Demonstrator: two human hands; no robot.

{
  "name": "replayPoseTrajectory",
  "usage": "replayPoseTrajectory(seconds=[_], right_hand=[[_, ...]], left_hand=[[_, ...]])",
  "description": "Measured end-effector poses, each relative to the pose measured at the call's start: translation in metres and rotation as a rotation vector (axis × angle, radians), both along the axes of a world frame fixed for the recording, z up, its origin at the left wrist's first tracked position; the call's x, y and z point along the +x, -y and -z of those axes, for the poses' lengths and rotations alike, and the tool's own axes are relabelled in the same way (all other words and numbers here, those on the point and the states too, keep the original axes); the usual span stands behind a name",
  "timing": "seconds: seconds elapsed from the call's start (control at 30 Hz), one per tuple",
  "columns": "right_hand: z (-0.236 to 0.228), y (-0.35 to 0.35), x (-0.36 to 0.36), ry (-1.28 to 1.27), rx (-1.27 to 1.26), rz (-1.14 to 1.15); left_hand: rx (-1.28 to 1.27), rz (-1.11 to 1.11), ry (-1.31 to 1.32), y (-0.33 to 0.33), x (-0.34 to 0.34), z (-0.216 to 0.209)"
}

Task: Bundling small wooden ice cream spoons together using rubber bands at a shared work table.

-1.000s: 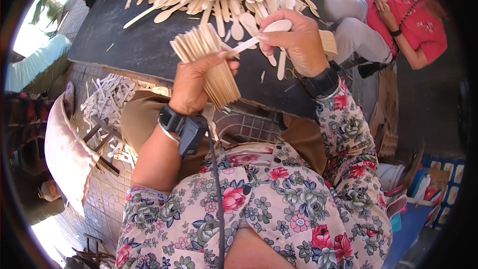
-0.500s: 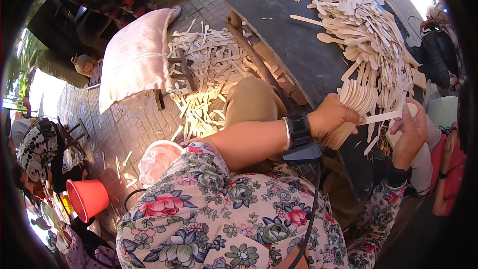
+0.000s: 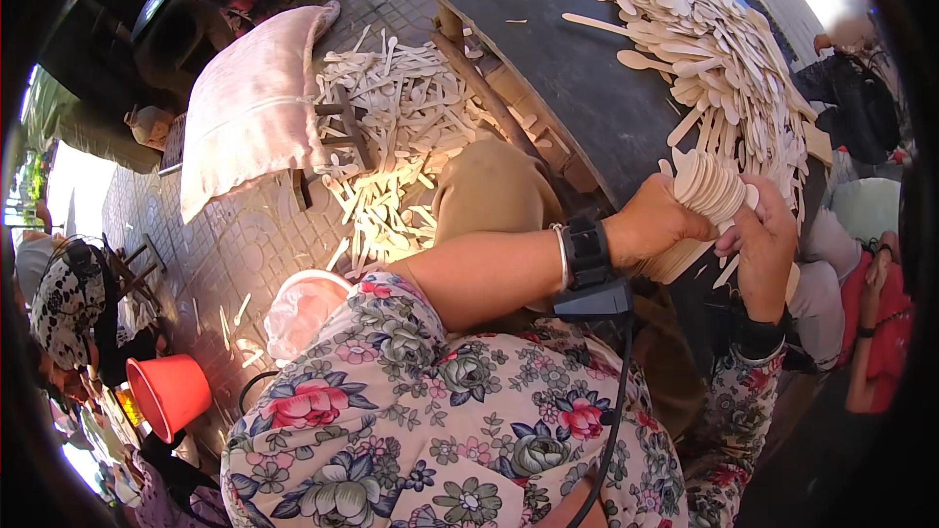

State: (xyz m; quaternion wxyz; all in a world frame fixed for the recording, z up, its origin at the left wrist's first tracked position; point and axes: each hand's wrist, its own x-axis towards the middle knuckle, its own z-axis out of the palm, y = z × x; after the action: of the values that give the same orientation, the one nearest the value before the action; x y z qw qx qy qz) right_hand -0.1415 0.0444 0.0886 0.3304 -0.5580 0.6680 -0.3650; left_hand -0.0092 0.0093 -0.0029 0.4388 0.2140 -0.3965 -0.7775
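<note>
My left hand [image 3: 657, 223] is closed round a thick stack of pale wooden spoons [image 3: 708, 184], their rounded heads fanned at the top and the handles running down below the fist. At the stack's right side is my right hand [image 3: 768, 242], its thumb and fingers pinched on a single wooden spoon [image 3: 751, 197]. Only the rounded end of that spoon shows; the rest is hidden by the fingers and the stack. Just beyond both hands, a large heap of loose wooden spoons [image 3: 719, 59] covers the right part of a dark tabletop [image 3: 528, 10].
More spoons [image 3: 401, 103] lie piled on the paved ground left of the table, beside a stuffed pale sack [image 3: 259, 103] on a small wooden stool. A red bucket [image 3: 168, 396] stands at lower left. Another person's arm [image 3: 866, 332] shows at the far right.
My right hand has moved left against the stack, bringing in the spoon that stretched between the two hands. My left hand keeps its hold. The whole view has shifted slightly.
</note>
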Motion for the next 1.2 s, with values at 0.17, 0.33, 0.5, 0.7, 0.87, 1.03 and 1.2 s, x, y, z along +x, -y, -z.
replayPoseTrajectory(seconds=[0.17,0.33,0.5,0.7,0.87,1.03,1.2], right_hand=[[0.005,-0.002,-0.007,0.079,0.000,-0.084],[0.005,-0.007,-0.005,0.158,-0.017,-0.125],[0.002,-0.012,-0.027,0.328,0.057,-0.226],[0.012,-0.014,-0.038,0.298,0.145,-0.221],[0.027,-0.021,-0.038,0.308,0.075,-0.206],[0.026,-0.024,-0.039,0.358,0.019,-0.240],[0.028,-0.017,-0.055,0.255,0.027,-0.202]], left_hand=[[-0.020,0.043,0.064,0.004,0.004,0.003],[0.051,0.118,0.018,0.004,0.007,0.000],[0.060,0.180,-0.027,0.002,0.004,0.000],[0.174,0.423,-0.176,-0.001,0.005,-0.001],[0.154,0.400,-0.082,-0.005,0.004,-0.003],[0.189,0.436,-0.082,-0.006,0.000,0.002],[0.345,0.323,0.038,-0.012,0.006,-0.001]])
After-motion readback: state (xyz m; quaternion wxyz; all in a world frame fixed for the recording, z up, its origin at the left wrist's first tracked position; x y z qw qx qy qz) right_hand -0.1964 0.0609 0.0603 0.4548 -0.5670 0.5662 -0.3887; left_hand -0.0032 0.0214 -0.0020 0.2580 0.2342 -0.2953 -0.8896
